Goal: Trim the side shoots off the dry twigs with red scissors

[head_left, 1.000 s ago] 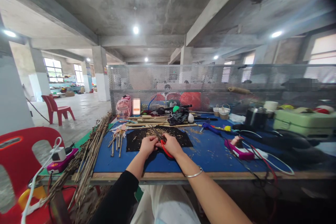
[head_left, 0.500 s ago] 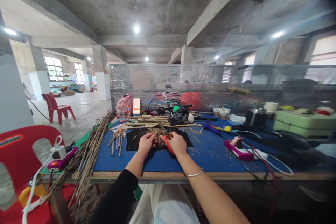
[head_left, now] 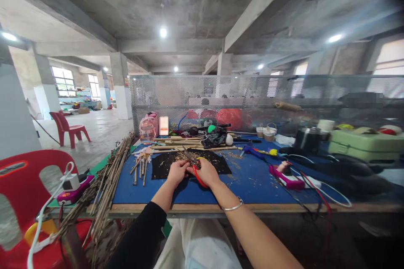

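Note:
My right hand (head_left: 208,172) is closed around red-handled scissors (head_left: 199,178). Their blades point away and up to the left, over a black cloth (head_left: 160,167) strewn with small tan plant clippings (head_left: 214,160). Close beside it, my left hand (head_left: 177,173) is closed with fingertips pinched together near the scissors; whatever it grips is hidden. Both hands are above the front edge of the cloth. Short cut sticks (head_left: 140,170) lie just left of the cloth.
A bundle of long dry stalks (head_left: 109,176) hangs over the table's left edge. Bamboo sticks (head_left: 167,148) lie behind the cloth. To the right are a purple power strip (head_left: 292,180) with loose cables, a dark metal cup (head_left: 307,139) and a green box (head_left: 362,146).
My right hand has shifted left with the scissors, whose blades tilt further left. Both hands now nearly touch. The heap of clippings behind them looks lower and more spread.

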{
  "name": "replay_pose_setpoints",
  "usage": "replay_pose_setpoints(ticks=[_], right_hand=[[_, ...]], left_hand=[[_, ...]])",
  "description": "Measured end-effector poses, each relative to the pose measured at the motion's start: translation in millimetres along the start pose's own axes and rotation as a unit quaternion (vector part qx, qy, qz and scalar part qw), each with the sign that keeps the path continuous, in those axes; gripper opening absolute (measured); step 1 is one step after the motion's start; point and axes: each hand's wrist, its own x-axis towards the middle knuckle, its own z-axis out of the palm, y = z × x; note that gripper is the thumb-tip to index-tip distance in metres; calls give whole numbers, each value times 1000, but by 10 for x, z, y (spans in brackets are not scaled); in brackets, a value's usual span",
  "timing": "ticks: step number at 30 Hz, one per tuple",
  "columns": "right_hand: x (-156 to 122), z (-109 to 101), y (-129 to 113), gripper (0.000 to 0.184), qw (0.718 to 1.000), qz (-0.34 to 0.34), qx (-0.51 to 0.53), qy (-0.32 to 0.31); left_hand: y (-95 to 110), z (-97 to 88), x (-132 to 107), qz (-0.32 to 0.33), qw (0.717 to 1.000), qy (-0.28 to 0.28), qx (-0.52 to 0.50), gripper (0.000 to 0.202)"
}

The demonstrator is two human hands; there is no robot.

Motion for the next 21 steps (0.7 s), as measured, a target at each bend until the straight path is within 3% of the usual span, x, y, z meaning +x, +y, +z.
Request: replay_pose_setpoints(ticks=[8, 17, 21], right_hand=[[-16, -36, -44, 55, 999, -2, -28, 25], [-29, -55, -73, 48, 1000, 27, 1, -6], [-15, -16, -62, 47, 999, 47, -6, -15]], left_hand=[[8, 2, -8, 19, 1000, -8, -1, 28], [27, 30, -25, 21, 996, -52, -68, 35], [4, 20, 0, 29, 996, -42, -69, 34]])
